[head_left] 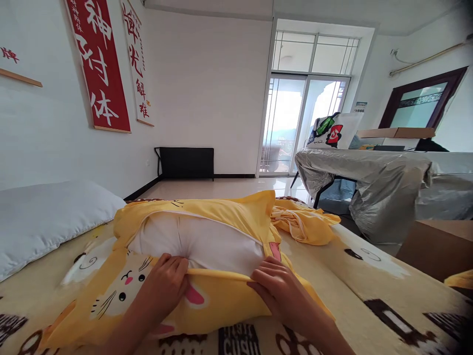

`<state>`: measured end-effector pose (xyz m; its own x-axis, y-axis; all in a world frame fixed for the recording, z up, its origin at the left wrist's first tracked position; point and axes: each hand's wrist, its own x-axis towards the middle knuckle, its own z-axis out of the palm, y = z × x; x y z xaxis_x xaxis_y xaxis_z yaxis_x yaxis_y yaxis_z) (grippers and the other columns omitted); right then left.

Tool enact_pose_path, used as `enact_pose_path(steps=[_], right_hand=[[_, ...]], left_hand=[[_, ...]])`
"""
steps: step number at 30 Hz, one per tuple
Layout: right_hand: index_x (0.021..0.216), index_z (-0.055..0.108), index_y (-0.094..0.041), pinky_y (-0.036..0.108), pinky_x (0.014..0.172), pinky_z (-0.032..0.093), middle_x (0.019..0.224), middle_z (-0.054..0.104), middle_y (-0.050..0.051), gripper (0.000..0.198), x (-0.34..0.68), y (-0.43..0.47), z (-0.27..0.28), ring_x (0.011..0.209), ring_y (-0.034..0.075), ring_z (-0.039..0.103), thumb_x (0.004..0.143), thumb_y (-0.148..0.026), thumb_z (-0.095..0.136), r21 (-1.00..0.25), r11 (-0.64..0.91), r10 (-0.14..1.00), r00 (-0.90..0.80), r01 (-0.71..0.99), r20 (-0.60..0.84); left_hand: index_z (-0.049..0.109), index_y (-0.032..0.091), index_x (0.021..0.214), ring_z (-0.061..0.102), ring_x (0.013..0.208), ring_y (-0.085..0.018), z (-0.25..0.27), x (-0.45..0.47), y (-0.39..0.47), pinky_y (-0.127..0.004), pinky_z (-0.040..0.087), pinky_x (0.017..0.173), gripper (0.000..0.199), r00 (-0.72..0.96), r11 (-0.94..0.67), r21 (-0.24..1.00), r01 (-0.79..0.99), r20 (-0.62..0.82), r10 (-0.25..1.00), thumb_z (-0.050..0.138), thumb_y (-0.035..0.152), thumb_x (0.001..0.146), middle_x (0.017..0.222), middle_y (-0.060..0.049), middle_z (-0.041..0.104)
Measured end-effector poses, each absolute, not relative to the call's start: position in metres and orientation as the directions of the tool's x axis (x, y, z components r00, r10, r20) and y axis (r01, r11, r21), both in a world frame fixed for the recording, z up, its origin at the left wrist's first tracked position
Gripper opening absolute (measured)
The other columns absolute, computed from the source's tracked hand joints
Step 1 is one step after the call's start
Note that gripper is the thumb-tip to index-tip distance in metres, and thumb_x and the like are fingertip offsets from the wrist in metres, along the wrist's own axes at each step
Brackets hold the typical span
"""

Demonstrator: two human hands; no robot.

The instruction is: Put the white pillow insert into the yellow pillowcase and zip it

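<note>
Both your L hand [172, 277] & R hand [276, 283] pinch the yellow cover [229, 295]; 1 slip & the white pillow [221, 242] just past them may pop out b/c it's puffy.

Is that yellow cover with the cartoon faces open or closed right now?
Open. The yellow cover gapes along its length, exposing the white pillow inside, while the left hand and right hand grip its near edge.
</note>
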<state>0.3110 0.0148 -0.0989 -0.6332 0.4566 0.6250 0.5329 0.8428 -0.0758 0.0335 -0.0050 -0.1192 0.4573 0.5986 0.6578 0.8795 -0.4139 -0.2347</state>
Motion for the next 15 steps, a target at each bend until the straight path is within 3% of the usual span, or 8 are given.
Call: enact_pose_path(steps=[2,5,7,8,10,12,13,15], right_hand=[[0.066,0.045,-0.019,0.025,0.060,0.032,0.059,0.050,-0.001,0.029,0.312,0.016,-0.099,0.057,0.012,0.043,0.095,-0.018,0.042,-0.034,0.848,0.381,-0.565,0.528,0.732],[0.076,0.051,-0.019,0.025,0.060,0.033,0.061,0.050,-0.001,0.018,0.314,0.012,-0.097,0.058,0.013,0.044,0.091,-0.012,0.044,0.001,0.843,0.266,-0.418,0.539,0.868],[0.082,0.054,-0.018,0.026,0.060,0.033,0.061,0.052,0.000,0.013,0.317,0.011,-0.098,0.058,0.013,0.046,0.089,-0.011,0.047,-0.010,0.814,0.241,-0.321,0.581,0.916],[0.080,0.055,-0.019,0.025,0.059,0.033,0.060,0.053,-0.001,0.012,0.319,0.013,-0.099,0.057,0.013,0.046,0.089,-0.013,0.049,-0.035,0.796,0.265,-0.295,0.605,0.918],[0.069,0.053,-0.019,0.024,0.057,0.031,0.056,0.052,-0.002,0.020,0.320,0.024,-0.106,0.053,0.012,0.045,0.089,-0.022,0.052,-0.117,0.756,0.388,-0.296,0.644,0.873],[0.058,0.047,-0.019,0.024,0.054,0.029,0.051,0.050,-0.002,0.036,0.317,0.041,-0.119,0.050,0.011,0.043,0.090,-0.034,0.051,-0.219,0.689,0.556,-0.310,0.691,0.771],[0.055,0.045,-0.019,0.024,0.052,0.028,0.049,0.051,-0.002,0.042,0.314,0.050,-0.126,0.049,0.011,0.044,0.091,-0.038,0.050,-0.263,0.646,0.633,-0.310,0.716,0.710],[0.054,0.046,-0.019,0.024,0.052,0.027,0.050,0.055,-0.002,0.045,0.305,0.065,-0.141,0.049,0.012,0.047,0.093,-0.043,0.044,-0.314,0.570,0.740,-0.307,0.759,0.599]], left_hand=[[0.046,0.019,0.069,0.049,0.054,-0.017,-0.116,0.034,-0.007,-0.030,0.040,0.059,0.023,0.440,-0.422,-0.247,0.873,0.771,0.461,0.037,0.006,0.085,0.057,-0.001,0.054],[0.046,0.018,0.076,0.048,0.057,-0.015,-0.106,0.032,-0.025,-0.031,0.041,0.068,0.015,0.401,-0.454,-0.260,0.852,0.882,0.248,0.045,0.008,0.087,0.060,0.000,0.053],[0.048,0.019,0.076,0.046,0.058,-0.014,-0.100,0.028,-0.038,-0.032,0.041,0.073,0.013,0.364,-0.459,-0.243,0.854,0.910,0.196,0.051,0.010,0.086,0.059,0.002,0.051],[0.049,0.019,0.074,0.046,0.057,-0.014,-0.098,0.024,-0.042,-0.032,0.040,0.073,0.014,0.336,-0.463,-0.196,0.865,0.910,0.242,0.054,0.014,0.086,0.058,0.003,0.049],[0.048,0.021,0.066,0.047,0.056,-0.014,-0.096,0.013,-0.041,-0.028,0.039,0.065,0.023,0.249,-0.450,0.001,0.893,0.831,0.497,0.058,0.028,0.086,0.054,0.004,0.047],[0.049,0.021,0.063,0.051,0.057,-0.015,-0.100,0.001,-0.029,-0.026,0.037,0.057,0.034,0.155,-0.353,0.247,0.902,0.579,0.801,0.052,0.045,0.087,0.056,0.003,0.052],[0.050,0.021,0.064,0.054,0.058,-0.016,-0.104,-0.005,-0.020,-0.026,0.037,0.056,0.039,0.112,-0.278,0.346,0.896,0.429,0.897,0.047,0.052,0.087,0.058,0.003,0.055],[0.050,0.021,0.065,0.057,0.063,-0.017,-0.117,-0.011,0.001,-0.026,0.039,0.059,0.045,0.055,-0.167,0.465,0.869,0.244,0.968,0.038,0.058,0.088,0.064,0.002,0.060]])
